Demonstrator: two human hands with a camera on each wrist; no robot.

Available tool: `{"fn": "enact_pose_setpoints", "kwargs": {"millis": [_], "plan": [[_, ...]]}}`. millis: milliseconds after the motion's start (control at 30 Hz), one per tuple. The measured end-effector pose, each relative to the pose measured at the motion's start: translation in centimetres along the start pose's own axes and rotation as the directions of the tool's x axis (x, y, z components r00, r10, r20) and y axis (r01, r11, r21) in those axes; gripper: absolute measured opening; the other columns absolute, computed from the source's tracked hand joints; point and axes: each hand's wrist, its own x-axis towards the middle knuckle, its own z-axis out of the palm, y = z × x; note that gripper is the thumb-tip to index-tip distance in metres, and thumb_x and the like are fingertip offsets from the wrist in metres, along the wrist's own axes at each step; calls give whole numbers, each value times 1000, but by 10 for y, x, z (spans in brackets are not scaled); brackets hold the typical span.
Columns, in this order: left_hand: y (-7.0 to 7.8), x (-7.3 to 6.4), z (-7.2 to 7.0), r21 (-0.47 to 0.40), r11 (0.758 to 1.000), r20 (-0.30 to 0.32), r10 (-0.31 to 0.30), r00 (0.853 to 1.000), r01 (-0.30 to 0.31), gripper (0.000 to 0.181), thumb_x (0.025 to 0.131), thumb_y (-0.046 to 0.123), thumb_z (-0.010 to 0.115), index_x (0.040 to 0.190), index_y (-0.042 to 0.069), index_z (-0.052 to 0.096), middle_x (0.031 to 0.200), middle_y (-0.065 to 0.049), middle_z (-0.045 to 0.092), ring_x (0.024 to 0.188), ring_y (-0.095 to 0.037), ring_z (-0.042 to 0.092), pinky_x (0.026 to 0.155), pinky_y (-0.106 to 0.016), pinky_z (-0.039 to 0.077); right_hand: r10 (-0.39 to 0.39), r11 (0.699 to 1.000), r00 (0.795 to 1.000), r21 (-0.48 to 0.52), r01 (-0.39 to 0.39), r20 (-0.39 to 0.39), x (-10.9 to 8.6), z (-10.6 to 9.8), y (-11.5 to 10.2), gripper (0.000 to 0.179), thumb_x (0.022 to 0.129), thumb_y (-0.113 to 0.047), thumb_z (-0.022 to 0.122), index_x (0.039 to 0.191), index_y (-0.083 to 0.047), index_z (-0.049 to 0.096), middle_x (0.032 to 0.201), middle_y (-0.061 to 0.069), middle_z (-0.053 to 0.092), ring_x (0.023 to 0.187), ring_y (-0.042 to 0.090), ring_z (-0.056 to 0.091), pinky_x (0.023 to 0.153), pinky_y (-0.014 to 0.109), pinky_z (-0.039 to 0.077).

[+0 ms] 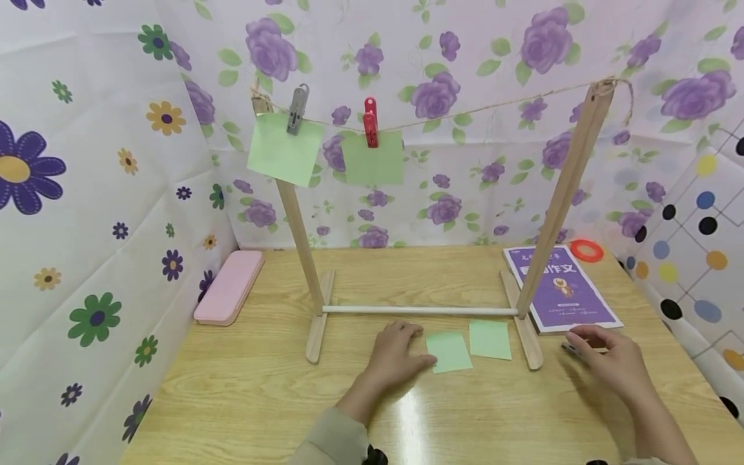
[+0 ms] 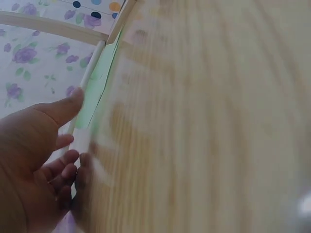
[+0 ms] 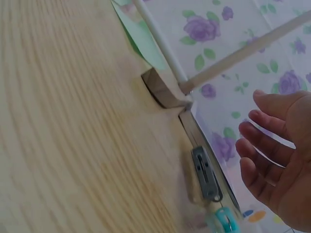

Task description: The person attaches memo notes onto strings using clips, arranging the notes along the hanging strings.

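Note:
My left hand point(image 1: 395, 354) is low over the table, fingers loosely bent, its thumb tip at the left edge of a green sticky note point(image 1: 449, 352). Whether the thumb touches the paper, I cannot tell. A second green note point(image 1: 491, 340) lies just to the right. Over at the right, my right hand point(image 1: 615, 358) hovers beside a grey clothespin point(image 3: 206, 173), fingers spread and apart from it in the right wrist view. Behind that clip lies a teal clothespin point(image 3: 226, 221), partly cut off by the frame.
A wooden stand point(image 1: 566, 194) carries a twine line point(image 1: 465, 115). Grey point(image 1: 298, 110) and red clothespins point(image 1: 371, 123) hold two green notes point(image 1: 285, 150) on it. A purple book point(image 1: 566, 290), an orange-red ring point(image 1: 587, 250) and a pink case point(image 1: 229, 287) lie around the stand.

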Motion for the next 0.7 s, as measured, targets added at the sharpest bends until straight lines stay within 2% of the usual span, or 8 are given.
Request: {"fn": "enact_pose_setpoints", "kwargs": {"millis": [133, 233, 300, 500, 600, 700], "plan": [[2, 6, 2, 92, 996, 15, -11, 1000, 10, 61, 81, 54, 82, 128, 20, 65, 118, 4, 57, 112, -19, 52, 93, -37, 45, 56, 998, 997, -18, -55, 61, -1, -4, 9, 41, 95, -39, 73, 116, -4, 72, 109, 16, 72, 81, -4, 57, 63, 19, 53], [2, 8, 0, 95, 995, 26, 1, 1000, -4, 55, 80, 50, 84, 123, 20, 68, 109, 6, 56, 102, -15, 51, 83, -31, 41, 93, 995, 991, -42, -89, 94, -2, -7, 15, 51, 93, -45, 74, 121, -3, 69, 116, 20, 69, 82, 3, 58, 60, 21, 54], [0, 9, -2, 84, 996, 41, 9, 999, -12, 52, 81, 48, 84, 121, 18, 70, 104, 7, 54, 96, -14, 49, 80, -29, 40, 92, 994, 991, -64, -86, 95, -4, -7, 21, 52, 92, -45, 75, 121, -3, 69, 115, 20, 70, 79, 5, 58, 58, 22, 54], [-6, 4, -6, 69, 996, 71, 45, 996, -50, 37, 83, 45, 83, 101, 15, 72, 102, 9, 53, 95, -11, 48, 87, -32, 44, 48, 995, 989, -96, -35, 137, -7, -4, 38, 42, 85, -38, 84, 107, -4, 73, 87, 3, 71, 70, 4, 57, 57, 20, 51], [-9, -1, -7, 63, 996, 78, 51, 996, -56, 37, 84, 43, 83, 103, 12, 74, 103, 9, 52, 95, -11, 47, 89, -33, 44, 48, 992, 981, -124, -25, 187, -7, -3, 44, 38, 84, -38, 84, 101, -6, 74, 83, -1, 67, 70, 5, 56, 59, 20, 50], [-9, -5, -8, 50, 997, 86, 55, 995, -59, 39, 85, 38, 83, 108, 8, 74, 107, 7, 55, 98, -14, 49, 90, -35, 44, 37, 985, 978, -171, -2, 204, -7, -3, 47, 30, 86, -35, 83, 95, -9, 74, 80, -3, 65, 70, 5, 55, 60, 20, 49]]}}
